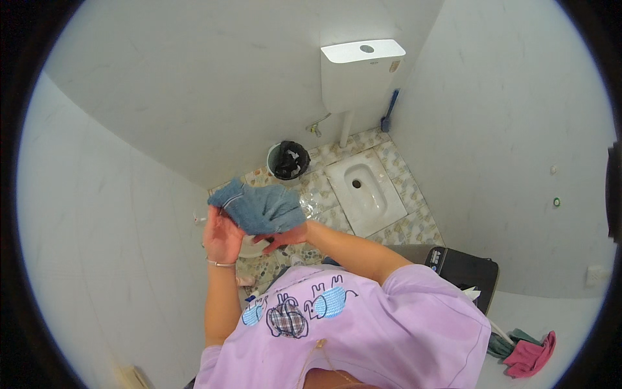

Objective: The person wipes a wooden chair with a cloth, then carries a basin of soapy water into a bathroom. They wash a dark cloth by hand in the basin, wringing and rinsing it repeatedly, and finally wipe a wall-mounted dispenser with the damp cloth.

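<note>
A blue towel-like cloth [265,209] with a pale stripe near its left end is held up in front of me, between both hands. At its left end, my left hand [223,238] has the palm turned up, with its fingertips hidden behind the fabric. The lower right part of the cloth rests on my right hand [286,237], which is largely covered by it. Some fingers of that hand show below the cloth's edge, pointing left. Below the hands, a pale round basin or bucket [253,248] is partly hidden.
Beyond the cloth stands a lined waste bin [290,163]. Right of it, a squat toilet [367,189] is set in the patterned tile floor, under a white cistern [362,73]. A blue toilet brush [388,112] leans in the corner. A black-topped appliance [461,272] and pink cloth [529,355] are at right.
</note>
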Available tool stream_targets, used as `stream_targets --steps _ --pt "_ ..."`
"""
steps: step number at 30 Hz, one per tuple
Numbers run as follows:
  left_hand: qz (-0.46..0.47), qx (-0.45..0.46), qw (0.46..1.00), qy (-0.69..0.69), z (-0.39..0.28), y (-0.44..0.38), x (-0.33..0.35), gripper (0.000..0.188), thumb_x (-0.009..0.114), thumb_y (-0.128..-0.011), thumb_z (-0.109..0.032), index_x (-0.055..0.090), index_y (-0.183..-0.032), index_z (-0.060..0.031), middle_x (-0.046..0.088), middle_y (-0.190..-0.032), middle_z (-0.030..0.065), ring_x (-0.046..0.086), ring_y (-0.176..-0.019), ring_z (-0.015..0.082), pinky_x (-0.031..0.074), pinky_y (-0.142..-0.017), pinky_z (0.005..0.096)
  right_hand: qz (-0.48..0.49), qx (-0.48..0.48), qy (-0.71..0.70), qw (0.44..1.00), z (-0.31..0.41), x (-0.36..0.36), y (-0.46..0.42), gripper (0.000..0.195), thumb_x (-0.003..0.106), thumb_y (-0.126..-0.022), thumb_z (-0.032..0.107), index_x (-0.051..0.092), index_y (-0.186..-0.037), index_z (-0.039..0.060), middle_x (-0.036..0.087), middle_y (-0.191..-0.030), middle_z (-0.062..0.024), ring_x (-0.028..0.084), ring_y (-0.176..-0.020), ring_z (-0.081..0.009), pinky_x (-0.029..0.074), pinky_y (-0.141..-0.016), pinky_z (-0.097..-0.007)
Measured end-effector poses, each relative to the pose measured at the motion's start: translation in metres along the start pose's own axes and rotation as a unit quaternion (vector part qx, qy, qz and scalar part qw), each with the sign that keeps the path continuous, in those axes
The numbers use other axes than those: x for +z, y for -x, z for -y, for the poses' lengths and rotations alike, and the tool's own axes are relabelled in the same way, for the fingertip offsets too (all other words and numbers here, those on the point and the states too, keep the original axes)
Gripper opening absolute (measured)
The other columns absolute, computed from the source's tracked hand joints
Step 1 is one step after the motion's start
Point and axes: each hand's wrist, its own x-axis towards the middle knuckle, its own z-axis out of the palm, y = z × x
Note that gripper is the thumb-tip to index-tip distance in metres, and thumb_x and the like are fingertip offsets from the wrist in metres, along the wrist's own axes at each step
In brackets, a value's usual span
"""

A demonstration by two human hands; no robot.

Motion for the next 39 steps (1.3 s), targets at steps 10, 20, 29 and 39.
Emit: stream_targets --steps 10,20,29,39 --pt "-0.086 -0.179 0.978 0.071 0.038 -0.014 -0.114 0.030 0.045 -0.086 -0.027 0.050 -0.107 -0.0068 0.053 -0.110 0.0084 0.051 -0.098 0.0211 0.043 -0.080 0.0404 -0.200 -0.157 0.083 0.964 0.041 0.026 0.018 0.051 0.064 -0.070 0.014 0.045 -0.117 0.0050 0.057 -0.101 -0.0068 0.057 -0.090 -0.0194 0.047 -0.078 -0.0339" --pt "-0.415 -0.061 0.893 -0.165 0.012 -0.056 -0.179 0.023 0.056 -0.080 -0.023 0.059 -0.093 -0.0042 0.060 -0.080 0.0056 0.058 -0.071 0.0150 0.049 -0.064 0.0265 -0.313 -0.483 0.119 0.809 0.280 0.012 0.111 0.036 0.061 -0.064 -0.005 0.055 -0.099 -0.0008 0.060 -0.093 -0.0116 0.059 -0.082 -0.0233 0.048 -0.076 -0.0357" --pt "-0.616 -0.070 0.784 -0.030 0.121 -0.030 -0.163 0.011 0.053 -0.079 -0.019 0.057 -0.079 -0.0088 0.057 -0.064 0.0032 0.054 -0.053 0.0164 0.045 -0.047 0.0252 -0.619 -0.025 0.770 0.154 0.507 -0.141 0.118 0.096 0.057 -0.056 0.072 0.052 -0.108 -0.0081 0.040 -0.124 -0.0235 0.037 -0.116 -0.0345 0.023 -0.099 -0.0414" --pt "-0.487 -0.158 0.841 -0.177 0.164 -0.172 -0.124 0.013 0.054 -0.080 -0.018 0.055 -0.083 -0.0054 0.055 -0.061 0.0047 0.053 -0.052 0.0154 0.042 -0.044 0.0266 -0.163 -0.320 0.891 0.278 0.486 -0.157 0.100 0.037 0.065 -0.050 0.009 0.060 -0.086 0.0027 0.057 -0.101 -0.0097 0.050 -0.101 -0.0281 0.040 -0.084 -0.0390"
